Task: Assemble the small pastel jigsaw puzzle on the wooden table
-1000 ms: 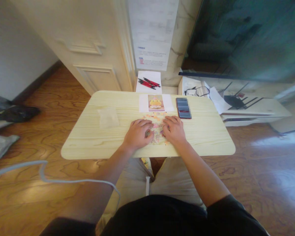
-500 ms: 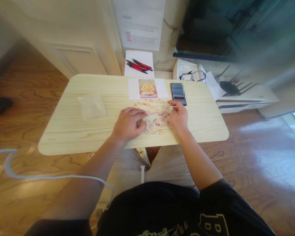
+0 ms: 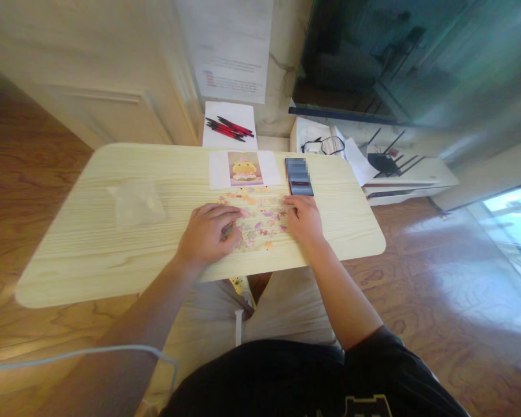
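Small pastel puzzle pieces (image 3: pixel 260 219) lie scattered on a pale wooden table (image 3: pixel 113 255). My left hand (image 3: pixel 206 234) rests on the left side of the pile, fingers curled over some pieces. At the pile's right edge sits my right hand (image 3: pixel 303 219), fingers bent down onto the pieces, just below a dark phone (image 3: pixel 298 176). A picture card of a yellow chick (image 3: pixel 245 168) lies on white paper behind the pile.
A clear plastic bag (image 3: pixel 134 202) lies on the table's left part. Red and black pens (image 3: pixel 229 127) rest on paper beyond the table. Glasses (image 3: pixel 323 145), papers and a low white shelf (image 3: pixel 399 174) stand at the right. A white cable (image 3: pixel 91 352) crosses the wooden floor.
The view has swung left and tilted. My hands have drawn apart from the middle of the pile to its sides, spreading the pieces wider; the right hand has dropped back below the phone.
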`<state>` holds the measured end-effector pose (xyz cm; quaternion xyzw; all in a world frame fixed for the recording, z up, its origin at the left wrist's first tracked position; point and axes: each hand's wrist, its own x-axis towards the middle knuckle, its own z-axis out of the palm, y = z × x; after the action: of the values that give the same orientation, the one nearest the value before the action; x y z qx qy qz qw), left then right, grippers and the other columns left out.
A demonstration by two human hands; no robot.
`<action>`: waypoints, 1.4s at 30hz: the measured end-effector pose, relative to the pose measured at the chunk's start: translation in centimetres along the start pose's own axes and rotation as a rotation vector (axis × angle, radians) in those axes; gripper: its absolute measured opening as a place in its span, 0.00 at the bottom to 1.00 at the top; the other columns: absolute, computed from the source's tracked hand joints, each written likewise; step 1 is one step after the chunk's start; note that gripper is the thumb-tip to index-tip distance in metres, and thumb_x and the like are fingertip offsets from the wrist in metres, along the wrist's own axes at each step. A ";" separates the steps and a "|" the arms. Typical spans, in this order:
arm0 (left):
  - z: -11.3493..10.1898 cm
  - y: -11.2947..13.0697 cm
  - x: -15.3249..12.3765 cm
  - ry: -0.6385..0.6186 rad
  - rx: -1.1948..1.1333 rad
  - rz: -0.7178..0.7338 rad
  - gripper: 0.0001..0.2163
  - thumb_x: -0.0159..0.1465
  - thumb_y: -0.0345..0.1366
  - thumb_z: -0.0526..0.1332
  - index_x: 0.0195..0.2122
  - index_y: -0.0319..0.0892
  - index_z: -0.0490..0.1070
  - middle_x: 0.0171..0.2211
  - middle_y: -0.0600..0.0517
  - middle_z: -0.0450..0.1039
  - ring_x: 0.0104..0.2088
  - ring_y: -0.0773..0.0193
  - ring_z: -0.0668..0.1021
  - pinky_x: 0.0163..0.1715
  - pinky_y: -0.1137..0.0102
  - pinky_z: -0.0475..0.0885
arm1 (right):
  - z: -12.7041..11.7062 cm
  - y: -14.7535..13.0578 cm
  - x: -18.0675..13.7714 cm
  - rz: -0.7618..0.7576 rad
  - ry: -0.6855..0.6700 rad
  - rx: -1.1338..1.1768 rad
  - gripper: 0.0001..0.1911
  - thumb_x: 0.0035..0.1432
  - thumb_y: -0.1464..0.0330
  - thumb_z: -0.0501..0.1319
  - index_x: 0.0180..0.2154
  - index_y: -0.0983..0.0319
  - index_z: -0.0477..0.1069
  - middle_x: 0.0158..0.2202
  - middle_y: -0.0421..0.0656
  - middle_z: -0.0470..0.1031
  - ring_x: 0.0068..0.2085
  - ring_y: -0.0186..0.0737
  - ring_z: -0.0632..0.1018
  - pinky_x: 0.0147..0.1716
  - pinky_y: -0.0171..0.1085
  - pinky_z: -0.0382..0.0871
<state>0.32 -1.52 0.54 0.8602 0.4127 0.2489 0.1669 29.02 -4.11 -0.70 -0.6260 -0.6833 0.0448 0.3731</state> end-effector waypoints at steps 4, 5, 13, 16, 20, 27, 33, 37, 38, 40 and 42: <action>-0.1 0.0 0.0 -0.032 0.048 0.009 0.19 0.66 0.45 0.62 0.55 0.49 0.81 0.59 0.51 0.81 0.60 0.44 0.77 0.62 0.46 0.67 | 0.2 0.2 0.0 -0.021 -0.030 -0.016 0.20 0.61 0.78 0.57 0.46 0.60 0.83 0.52 0.45 0.84 0.56 0.50 0.76 0.62 0.49 0.70; -0.1 0.0 -0.1 -0.032 0.047 0.013 0.19 0.66 0.45 0.62 0.55 0.49 0.81 0.59 0.51 0.81 0.59 0.44 0.77 0.62 0.46 0.67 | 0.2 0.3 0.0 -0.027 -0.050 -0.030 0.19 0.61 0.77 0.57 0.47 0.60 0.84 0.53 0.45 0.83 0.56 0.51 0.75 0.63 0.50 0.69; 0.1 -0.3 0.0 -0.034 0.039 0.067 0.18 0.66 0.45 0.62 0.55 0.50 0.81 0.59 0.52 0.80 0.59 0.45 0.77 0.61 0.48 0.67 | 0.4 0.1 -0.2 -0.116 -0.144 -0.042 0.18 0.65 0.75 0.59 0.49 0.57 0.85 0.52 0.44 0.83 0.56 0.52 0.73 0.62 0.51 0.70; 0.1 -0.3 0.0 -0.029 0.034 0.069 0.18 0.66 0.45 0.63 0.55 0.50 0.81 0.59 0.51 0.80 0.59 0.45 0.77 0.61 0.48 0.68 | 0.2 0.1 -0.2 -0.135 -0.153 -0.016 0.19 0.66 0.75 0.58 0.48 0.56 0.85 0.52 0.44 0.83 0.56 0.51 0.74 0.61 0.50 0.70; 0.2 -0.4 0.0 -0.007 0.022 0.063 0.18 0.66 0.44 0.63 0.55 0.49 0.81 0.58 0.51 0.81 0.58 0.45 0.78 0.60 0.48 0.69 | 0.0 0.1 -0.1 -0.101 -0.091 0.016 0.20 0.63 0.78 0.56 0.46 0.57 0.84 0.50 0.44 0.83 0.55 0.50 0.76 0.60 0.50 0.71; 0.1 -0.8 -0.1 0.089 -0.064 0.047 0.15 0.68 0.45 0.62 0.51 0.48 0.82 0.54 0.49 0.82 0.55 0.49 0.80 0.59 0.51 0.70 | 0.2 0.0 0.1 -0.139 -0.077 0.071 0.18 0.61 0.78 0.57 0.44 0.59 0.83 0.49 0.45 0.84 0.54 0.50 0.76 0.60 0.49 0.71; 0.0 -1.2 -0.3 0.179 -0.201 0.023 0.18 0.74 0.48 0.55 0.49 0.46 0.82 0.51 0.48 0.83 0.54 0.53 0.81 0.60 0.54 0.71 | 0.4 0.3 0.1 -0.054 -0.062 0.011 0.17 0.61 0.77 0.57 0.45 0.59 0.80 0.48 0.47 0.82 0.52 0.52 0.76 0.57 0.50 0.71; -0.1 -1.2 -0.3 0.177 -0.232 0.015 0.21 0.76 0.50 0.52 0.50 0.46 0.83 0.51 0.47 0.83 0.56 0.52 0.81 0.60 0.54 0.70 | 0.6 0.2 0.0 -0.060 -0.081 -0.029 0.15 0.63 0.73 0.59 0.47 0.59 0.81 0.49 0.49 0.81 0.53 0.53 0.75 0.59 0.51 0.69; 0.0 -1.2 -0.3 0.174 -0.236 0.017 0.21 0.76 0.50 0.52 0.49 0.46 0.83 0.51 0.48 0.83 0.56 0.52 0.81 0.60 0.54 0.70 | 0.6 0.1 0.0 -0.063 -0.085 -0.037 0.15 0.64 0.73 0.59 0.48 0.59 0.81 0.50 0.49 0.80 0.54 0.53 0.75 0.60 0.51 0.69; 0.0 -1.2 -0.3 0.171 -0.240 0.017 0.22 0.76 0.51 0.51 0.49 0.46 0.83 0.51 0.48 0.84 0.55 0.52 0.81 0.59 0.54 0.71 | 0.5 -0.1 0.0 -0.075 -0.100 -0.045 0.16 0.65 0.72 0.59 0.49 0.58 0.82 0.52 0.49 0.80 0.55 0.53 0.74 0.61 0.51 0.68; 0.1 -1.2 -0.3 0.168 -0.237 0.013 0.23 0.76 0.52 0.51 0.49 0.46 0.83 0.51 0.48 0.84 0.54 0.52 0.81 0.59 0.54 0.71 | 0.4 -0.3 0.0 -0.099 -0.128 -0.037 0.16 0.66 0.72 0.59 0.49 0.58 0.82 0.52 0.48 0.80 0.56 0.52 0.74 0.62 0.51 0.68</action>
<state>-0.59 -1.02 -0.20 0.8132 0.3876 0.3680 0.2304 28.51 -4.01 -0.79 -0.5941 -0.7366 0.0539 0.3188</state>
